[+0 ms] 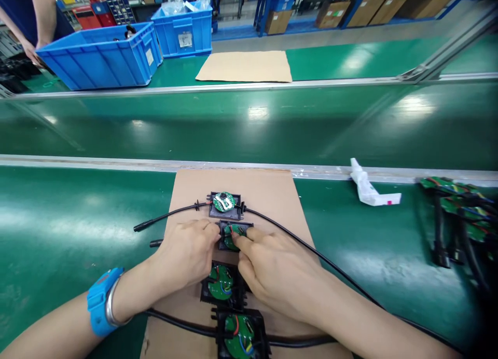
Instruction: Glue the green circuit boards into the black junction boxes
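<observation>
Several black plastic housings with round green circuit boards lie in a column on a cardboard sheet (233, 181). Both my hands work at the second housing (236, 226) from the top. My left hand (190, 250) has its fingers curled at the housing's left side, its fingertips partly hidden. The fingers of my right hand (272, 265) press on the board and the right edge. Above it sits a housing with a white-marked circuit board (224, 201) and a black cable (295, 236) running right. Nearer me are a third board (221, 282) and a fourth board (239, 336) with coloured wires.
On the right lie a crumpled white strip (368, 185) and a pile of circuit boards with cables (462, 208). Beyond the metal rail are blue bins (105, 58), a flat cardboard piece (245, 67) and a person's arm (42, 16) at the upper left.
</observation>
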Available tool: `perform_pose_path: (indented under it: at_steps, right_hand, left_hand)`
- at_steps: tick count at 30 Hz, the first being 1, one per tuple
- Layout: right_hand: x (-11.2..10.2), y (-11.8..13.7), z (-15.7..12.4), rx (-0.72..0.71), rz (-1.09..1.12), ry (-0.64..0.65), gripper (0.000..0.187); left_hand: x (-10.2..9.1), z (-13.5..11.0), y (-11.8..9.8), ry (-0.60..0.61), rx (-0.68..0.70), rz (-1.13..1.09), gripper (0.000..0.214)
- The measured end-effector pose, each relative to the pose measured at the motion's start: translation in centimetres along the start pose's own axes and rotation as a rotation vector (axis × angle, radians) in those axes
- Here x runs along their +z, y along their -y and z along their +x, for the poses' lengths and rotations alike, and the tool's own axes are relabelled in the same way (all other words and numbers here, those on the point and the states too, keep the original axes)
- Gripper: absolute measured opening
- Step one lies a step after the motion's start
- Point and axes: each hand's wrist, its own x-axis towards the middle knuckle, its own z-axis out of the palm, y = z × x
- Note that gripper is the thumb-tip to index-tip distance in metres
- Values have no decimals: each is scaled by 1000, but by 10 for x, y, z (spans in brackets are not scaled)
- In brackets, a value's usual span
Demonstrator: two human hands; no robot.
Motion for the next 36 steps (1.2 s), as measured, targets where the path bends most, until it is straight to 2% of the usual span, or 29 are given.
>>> perform_pose_path:
  at_steps: [6, 9, 12, 14, 17, 19, 22, 25, 27, 29, 31, 32, 36]
  right_hand:
    - [-1, -1, 1, -6, 29, -8, 28]
    - [-2, -1, 2, -19, 27, 9, 28]
    - [-3, 0, 2, -28, 13, -4, 28]
    - [-3, 0, 0, -38, 2, -20, 28]
    - [-3, 1, -1, -56, -5, -32, 28]
    - [-3, 2, 0, -49, 0, -25, 29]
    - [-3, 1, 3, -28, 35, 3, 28]
    - [-7, -4, 4, -11, 148, 29, 23]
    - [-13, -9, 3, 1, 266, 66, 20]
    - [-20, -15, -2, 31, 372, 108, 29]
    - [-26, -19, -8, 80, 436, 132, 39]
    - [-28, -20, -11, 105, 455, 131, 37]
    - [-28, -18, -18, 153, 476, 109, 13]
  left_hand:
    - [-8, 22, -4, 265, -162, 152, 15]
    - [-13, 31, -9, 305, -196, 211, 12]
    - [-18, 28, -15, 260, -199, 225, 13]
    - [-16, 17, -18, 142, -187, 227, 20]
    - [-6, -5, -20, 3, -55, 248, 43]
    - [2, -15, -22, 24, 46, 322, 54]
    - [9, -19, -26, 123, 94, 445, 57]
    - [7, -14, -28, 199, 84, 442, 55]
    - [1, -10, -27, 208, 79, 380, 50]
    - [-7, -7, -25, 201, 63, 296, 45]
    - [-13, -4, -24, 144, 24, 223, 38]
    - [-15, -3, -24, 102, 17, 188, 34]
    - [-9, -1, -17, -4, 152, 20, 22]
